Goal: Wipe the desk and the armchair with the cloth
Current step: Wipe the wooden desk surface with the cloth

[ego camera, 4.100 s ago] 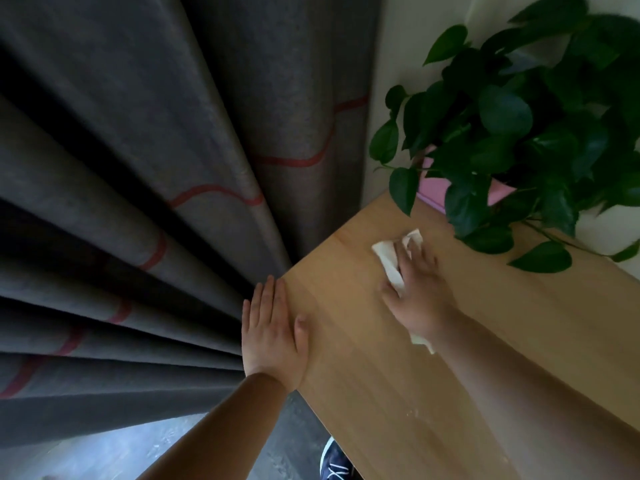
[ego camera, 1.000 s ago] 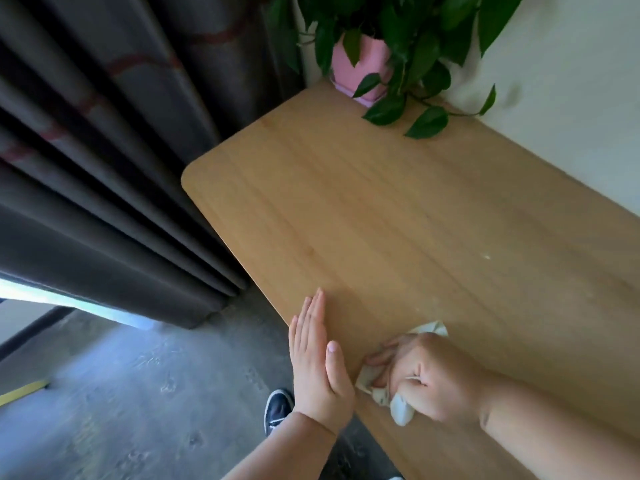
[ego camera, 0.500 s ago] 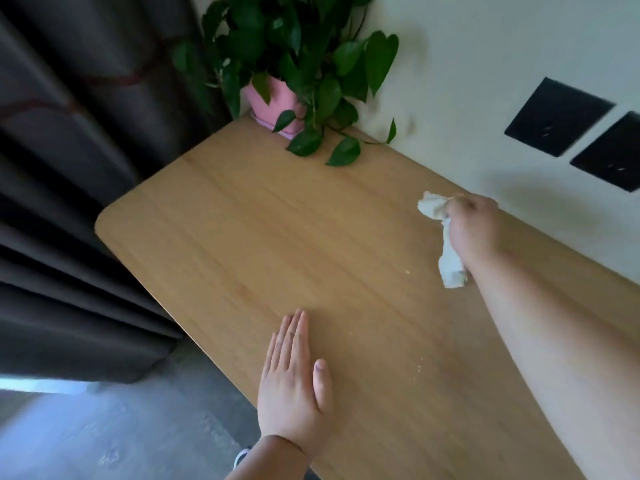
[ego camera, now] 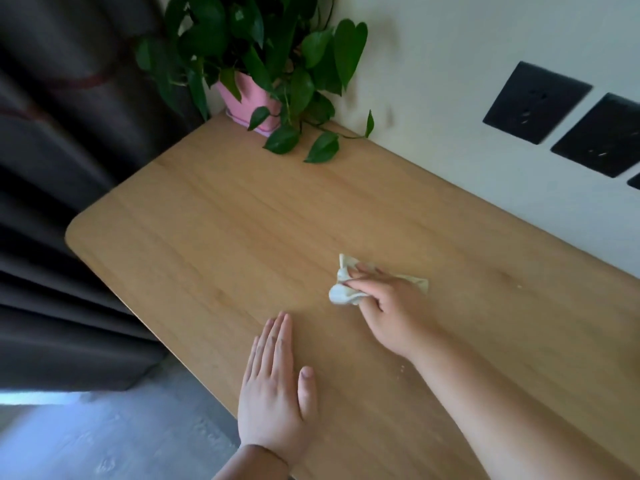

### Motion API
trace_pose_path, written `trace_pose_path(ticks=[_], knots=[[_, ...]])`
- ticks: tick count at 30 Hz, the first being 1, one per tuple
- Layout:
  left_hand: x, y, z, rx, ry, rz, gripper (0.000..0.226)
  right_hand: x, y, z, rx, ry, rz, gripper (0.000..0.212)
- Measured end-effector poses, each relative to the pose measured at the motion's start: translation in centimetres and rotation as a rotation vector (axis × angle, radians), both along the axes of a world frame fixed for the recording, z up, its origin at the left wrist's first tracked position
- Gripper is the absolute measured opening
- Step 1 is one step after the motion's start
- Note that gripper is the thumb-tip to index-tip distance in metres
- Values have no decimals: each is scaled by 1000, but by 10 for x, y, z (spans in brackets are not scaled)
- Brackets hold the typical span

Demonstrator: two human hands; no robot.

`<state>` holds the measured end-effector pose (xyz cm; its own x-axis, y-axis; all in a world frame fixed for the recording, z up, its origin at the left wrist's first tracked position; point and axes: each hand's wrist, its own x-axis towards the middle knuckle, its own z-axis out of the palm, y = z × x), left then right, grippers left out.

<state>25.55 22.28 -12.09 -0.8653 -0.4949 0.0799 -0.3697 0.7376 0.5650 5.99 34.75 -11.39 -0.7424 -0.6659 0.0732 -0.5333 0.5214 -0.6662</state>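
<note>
- Cloth (ego camera: 341,289): I see it crumpled on the wooden counter (ego camera: 214,216), mid-surface, its long axis running roughly left to right.
- My right hand (ego camera: 388,313) presses on it, grip clamped on the cloth, fingers pointing toward the far left corner.
- My left hand (ego camera: 275,386) lies flat on the counter near the front edge, grip apart, fingers together.
- A pink pot (ego camera: 251,102) in the far corner holds a leafy plant (ego camera: 263,39), beside the dark curtain (ego camera: 52,133).

Crumpled white cloth (ego camera: 341,292) lies pressed flat on the light wooden worktop (ego camera: 214,220), near its middle.
</note>
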Motion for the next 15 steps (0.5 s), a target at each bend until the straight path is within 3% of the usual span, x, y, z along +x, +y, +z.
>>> trace_pose_path(ticks=[9,11,13,15], knots=[[2,2,0,15,-11,20,61,109,33,11,-20,-128,214,48],[3,3,3,36,-12,20,61,114,36,25,-112,-333,76,45],[4,3,5,62,-4,16,62,101,44,38,-250,-537,-235,46],[1,5,8,129,28,35,64,64,60,44,-274,-465,-479,33]])
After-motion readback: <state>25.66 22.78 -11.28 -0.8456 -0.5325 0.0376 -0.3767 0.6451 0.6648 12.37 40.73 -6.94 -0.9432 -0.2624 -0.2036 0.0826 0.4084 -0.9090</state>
